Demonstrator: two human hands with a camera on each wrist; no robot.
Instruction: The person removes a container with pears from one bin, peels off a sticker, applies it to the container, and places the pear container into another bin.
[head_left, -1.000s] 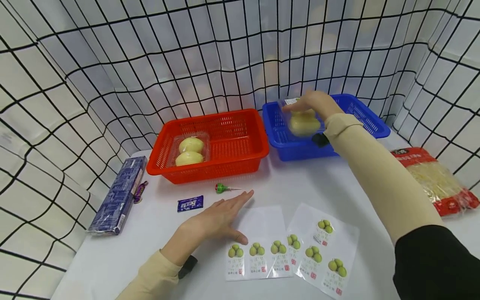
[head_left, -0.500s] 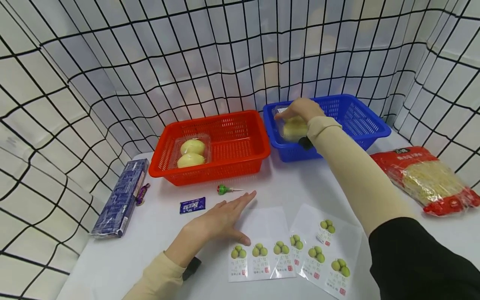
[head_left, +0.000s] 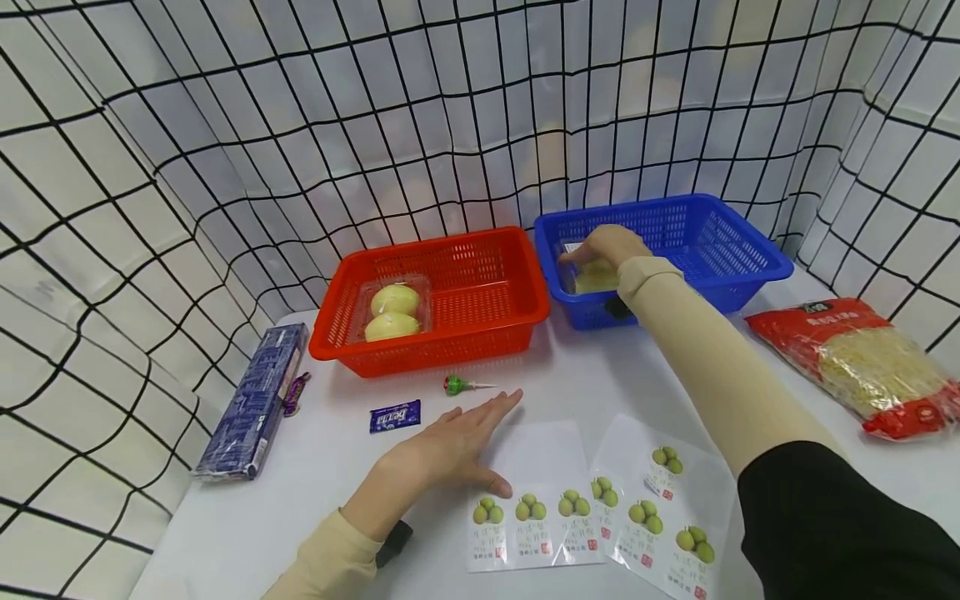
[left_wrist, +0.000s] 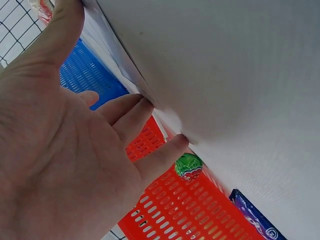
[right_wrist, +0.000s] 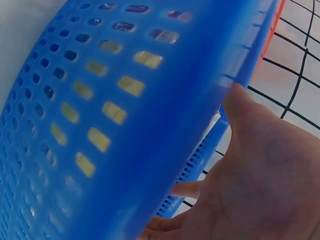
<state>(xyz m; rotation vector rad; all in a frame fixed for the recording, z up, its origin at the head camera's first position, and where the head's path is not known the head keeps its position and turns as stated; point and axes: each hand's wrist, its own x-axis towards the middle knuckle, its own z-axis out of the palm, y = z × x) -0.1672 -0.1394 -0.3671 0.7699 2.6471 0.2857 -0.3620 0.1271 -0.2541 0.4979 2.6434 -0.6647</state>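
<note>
My right hand reaches down into the blue basket and grips a clear plastic pack of pale yellow, rounded pieces from above. The hand hides much of the pack; in the right wrist view yellow shows through the basket's holes. My left hand rests on the white table with its fingers extended, at the left edge of a flat plastic bag printed with green fruit. A second printed bag overlaps it on the right. A similar clear pack sits at the left of the red basket.
Between left hand and red basket lie a green lollipop and a blue-wrapped candy. Farther left are a purple candy and a long blue packet. A red noodle-like bag lies right. Black wire mesh surrounds the table.
My right hand has lowered the clear pack into the left part of the blue basket. The left hand keeps its place on the table while the head view shifts slightly.
</note>
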